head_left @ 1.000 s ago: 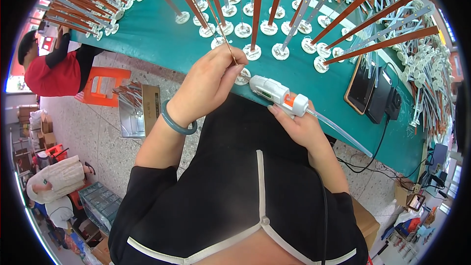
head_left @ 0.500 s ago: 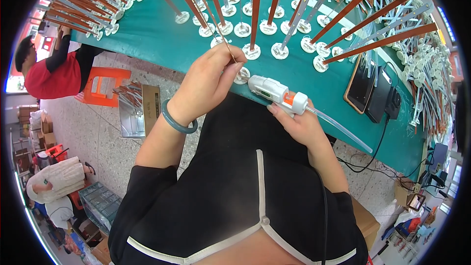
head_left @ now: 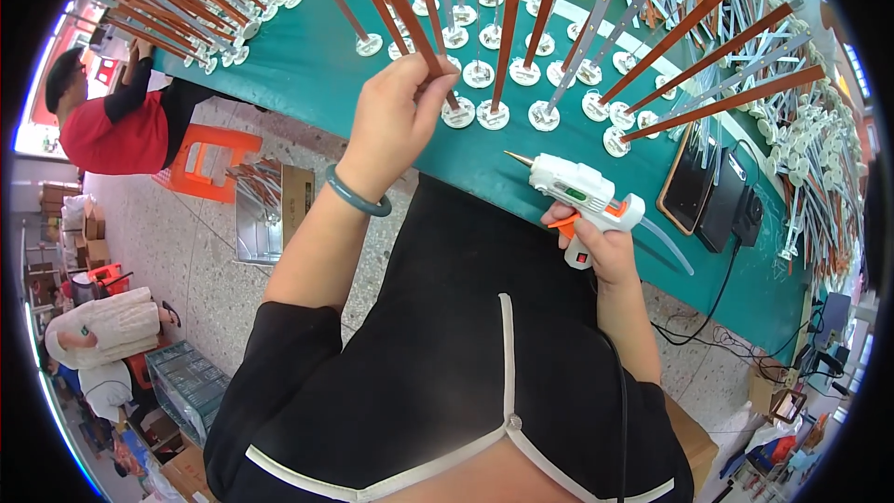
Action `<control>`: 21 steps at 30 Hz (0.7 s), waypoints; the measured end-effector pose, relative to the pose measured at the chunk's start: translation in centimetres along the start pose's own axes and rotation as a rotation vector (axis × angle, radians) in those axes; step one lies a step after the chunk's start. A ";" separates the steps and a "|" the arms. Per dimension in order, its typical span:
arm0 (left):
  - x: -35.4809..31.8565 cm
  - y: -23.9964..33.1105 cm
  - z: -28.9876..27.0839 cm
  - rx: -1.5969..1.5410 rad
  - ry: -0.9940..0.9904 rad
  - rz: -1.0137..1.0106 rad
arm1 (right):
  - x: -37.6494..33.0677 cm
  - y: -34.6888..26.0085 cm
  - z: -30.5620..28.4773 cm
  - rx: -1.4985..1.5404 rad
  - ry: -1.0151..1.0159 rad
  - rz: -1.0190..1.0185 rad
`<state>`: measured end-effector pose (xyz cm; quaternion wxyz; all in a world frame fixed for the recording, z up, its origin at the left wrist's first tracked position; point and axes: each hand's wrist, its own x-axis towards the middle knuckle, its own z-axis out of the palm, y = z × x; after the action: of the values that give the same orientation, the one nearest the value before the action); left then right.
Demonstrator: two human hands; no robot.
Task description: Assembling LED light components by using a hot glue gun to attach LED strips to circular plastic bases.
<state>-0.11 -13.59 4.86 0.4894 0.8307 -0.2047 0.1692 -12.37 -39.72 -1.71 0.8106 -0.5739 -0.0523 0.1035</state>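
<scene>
My left hand (head_left: 399, 112) is closed on a brown strip (head_left: 402, 11) near its lower end. The strip leans up and away, its white round base (head_left: 458, 113) at the table among other such bases. My right hand (head_left: 603, 247) grips a white hot glue gun (head_left: 575, 183) with an orange trigger, fingers wrapped round its handle. The gun's metal nozzle points left over the table's near edge, apart from the strip. A clear glue stick (head_left: 672, 248) sticks out of the gun's rear. Another brown strip on a round base (head_left: 493, 115) stands just right of my left hand.
Several strips on round bases stand across the green table (head_left: 503, 160). A phone (head_left: 687, 168) and a black device with a cable (head_left: 723, 194) lie at the right, beside a heap of strips (head_left: 812, 144). A co-worker in red (head_left: 112, 135) sits far left near an orange stool (head_left: 207, 163).
My left hand has moved farther over the table with the strip, whose broad brown side now shows. The glue gun has moved right and away from the strip's base, its nozzle now in view.
</scene>
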 end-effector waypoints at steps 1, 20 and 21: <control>0.2 0.0 0.3 -0.009 -0.009 -0.009 | -0.1 0.1 -0.1 -0.002 -0.002 -0.002; 0.8 -0.7 1.9 0.052 0.042 -0.041 | 0.0 0.3 -0.1 0.003 -0.026 -0.061; 0.8 -0.6 1.8 0.053 0.043 -0.041 | 0.0 0.3 -0.1 -0.004 -0.021 -0.060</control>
<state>1.02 -15.07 3.90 0.4748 0.8436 -0.1724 0.1822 -12.39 -39.72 -2.02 0.8116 -0.5727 -0.0782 0.0852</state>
